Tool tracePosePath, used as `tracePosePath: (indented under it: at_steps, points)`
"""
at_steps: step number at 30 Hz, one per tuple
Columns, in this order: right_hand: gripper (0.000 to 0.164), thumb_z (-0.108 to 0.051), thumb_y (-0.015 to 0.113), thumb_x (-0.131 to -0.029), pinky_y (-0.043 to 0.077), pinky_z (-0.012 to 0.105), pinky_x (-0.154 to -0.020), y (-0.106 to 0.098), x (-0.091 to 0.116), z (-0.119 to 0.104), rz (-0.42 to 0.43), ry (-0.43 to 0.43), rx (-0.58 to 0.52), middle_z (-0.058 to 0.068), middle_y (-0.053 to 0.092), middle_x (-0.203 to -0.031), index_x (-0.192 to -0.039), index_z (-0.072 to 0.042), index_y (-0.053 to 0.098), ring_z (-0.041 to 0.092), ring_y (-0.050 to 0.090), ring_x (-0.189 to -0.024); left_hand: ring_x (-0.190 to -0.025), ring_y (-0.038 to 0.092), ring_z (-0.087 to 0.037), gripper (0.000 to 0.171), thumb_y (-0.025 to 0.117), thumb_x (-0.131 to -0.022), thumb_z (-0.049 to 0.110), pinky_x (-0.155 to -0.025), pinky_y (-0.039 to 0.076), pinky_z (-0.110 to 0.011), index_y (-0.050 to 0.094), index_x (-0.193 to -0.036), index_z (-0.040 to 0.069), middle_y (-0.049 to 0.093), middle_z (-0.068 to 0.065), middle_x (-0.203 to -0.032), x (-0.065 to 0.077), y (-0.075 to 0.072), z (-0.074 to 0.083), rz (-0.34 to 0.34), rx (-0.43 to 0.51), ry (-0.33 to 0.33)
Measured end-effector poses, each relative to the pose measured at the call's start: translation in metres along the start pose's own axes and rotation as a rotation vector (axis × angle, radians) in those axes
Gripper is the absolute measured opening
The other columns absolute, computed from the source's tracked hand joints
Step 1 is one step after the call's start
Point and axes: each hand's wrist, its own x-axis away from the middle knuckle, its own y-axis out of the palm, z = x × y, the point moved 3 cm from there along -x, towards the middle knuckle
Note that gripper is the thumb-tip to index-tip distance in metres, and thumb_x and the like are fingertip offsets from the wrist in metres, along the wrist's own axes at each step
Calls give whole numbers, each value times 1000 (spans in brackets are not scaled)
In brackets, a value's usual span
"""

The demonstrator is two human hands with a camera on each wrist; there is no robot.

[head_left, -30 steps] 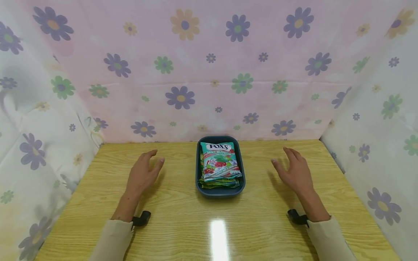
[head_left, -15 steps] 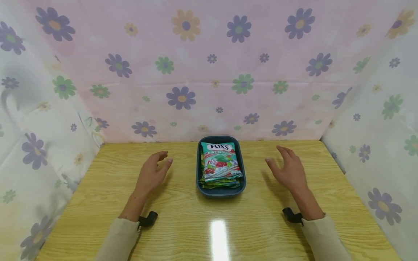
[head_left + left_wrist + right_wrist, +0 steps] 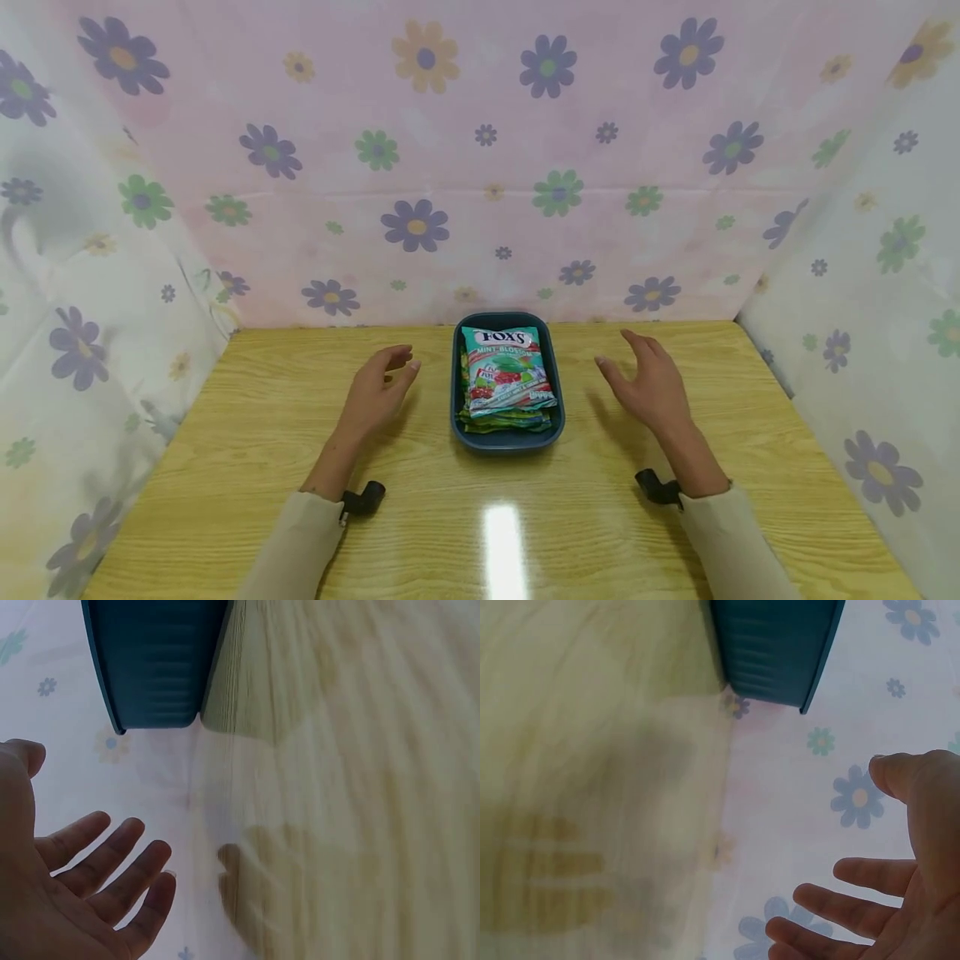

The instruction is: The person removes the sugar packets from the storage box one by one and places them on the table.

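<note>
A dark blue plastic basket point(image 3: 507, 443) with rounded corners stands near the back of the wooden table. On top in it lies a teal candy bag point(image 3: 510, 372) printed FOX'S, over green and yellow packets point(image 3: 506, 421). My left hand point(image 3: 378, 392) hovers left of the basket, fingers relaxed and holding nothing. On the other side my right hand point(image 3: 651, 387) hangs over the table with thumb and fingers spread, also holding nothing. Both wrist views show the basket's ribbed side wall point(image 3: 161, 667) a short way from the fingers.
The wood-grain table point(image 3: 420, 533) reflects a bright strip of light in front. Flowered cloth point(image 3: 480, 167) rises behind the table and along both sides. A small black camera point(image 3: 363, 498) sits on each wrist by a beige sleeve.
Both hands have moved inward toward the basket, the left hand rightward and the right hand leftward. The basket and its bags have stayed in place.
</note>
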Motion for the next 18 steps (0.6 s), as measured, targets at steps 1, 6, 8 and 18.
tracePosePath:
  at_steps: [1, 6, 8, 18]
  points:
    - [71, -46, 63, -106, 42, 71, -107, 0, -1, -2, -5, 3, -5, 32, 48, -154, -157, 2, 47, 55, 49, -137, -136, 58, -34, 60, 55, -111, 47, -109, 49, -58, 53, -154, 6, 62, -15, -146, -2, 2, 1, 0, 8, -1]
    - [72, -47, 62, -107, 42, 71, -109, 0, -6, -13, -20, 19, -30, 31, 47, -155, -159, 0, 45, 54, 48, -138, -135, 59, -32, 59, 53, -111, 49, -109, 50, -55, 54, -153, 7, 62, -13, -145, -9, 11, 5, -1, 40, -9]
    - [71, -46, 62, -107, 42, 71, -109, 1, -8, -17, -18, 19, -44, 30, 47, -155, -160, -1, 45, 53, 48, -138, -134, 60, -33, 58, 54, -111, 48, -108, 50, -55, 55, -152, 7, 62, -13, -145, -10, 14, 7, 2, 57, -11]
    - [67, -40, 65, -106, 43, 69, -109, 10, -16, -37, -17, 17, -86, 29, 50, -153, -158, -1, 47, 51, 51, -136, -132, 61, -33, 56, 54, -112, 45, -114, 47, -54, 55, -152, 6, 62, -12, -147, -18, 32, 10, -10, 172, -46]
